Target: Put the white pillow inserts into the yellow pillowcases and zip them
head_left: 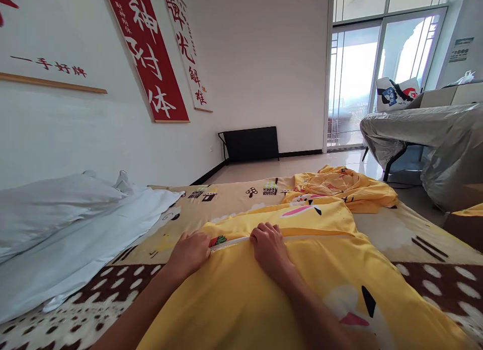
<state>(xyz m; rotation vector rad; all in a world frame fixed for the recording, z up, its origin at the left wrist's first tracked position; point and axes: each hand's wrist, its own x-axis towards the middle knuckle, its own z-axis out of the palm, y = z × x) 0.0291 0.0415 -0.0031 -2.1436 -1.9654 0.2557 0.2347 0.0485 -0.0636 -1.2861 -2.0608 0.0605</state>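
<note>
A yellow pillowcase (241, 284) printed with white rabbits lies in front of me, its body looking filled out. Across its far part runs an opening edge, with a thin white strip (230, 243) showing along it. My left hand (192, 250) is closed on the left end of this edge, beside a printed carrot. Near the middle, my right hand (268, 245) has its fingers curled over the same edge. What lies under the fingers is hidden. Beyond the pillowcase sits a crumpled heap of matching yellow fabric (339, 186).
A patterned blanket (132, 284) covers the surface beneath. White pillows (56, 204) lie at the left. A folded black table (251, 143) leans on the far wall. At right, boxes (433, 98) stand on a plastic-covered table (422, 121), near glass doors (354, 88).
</note>
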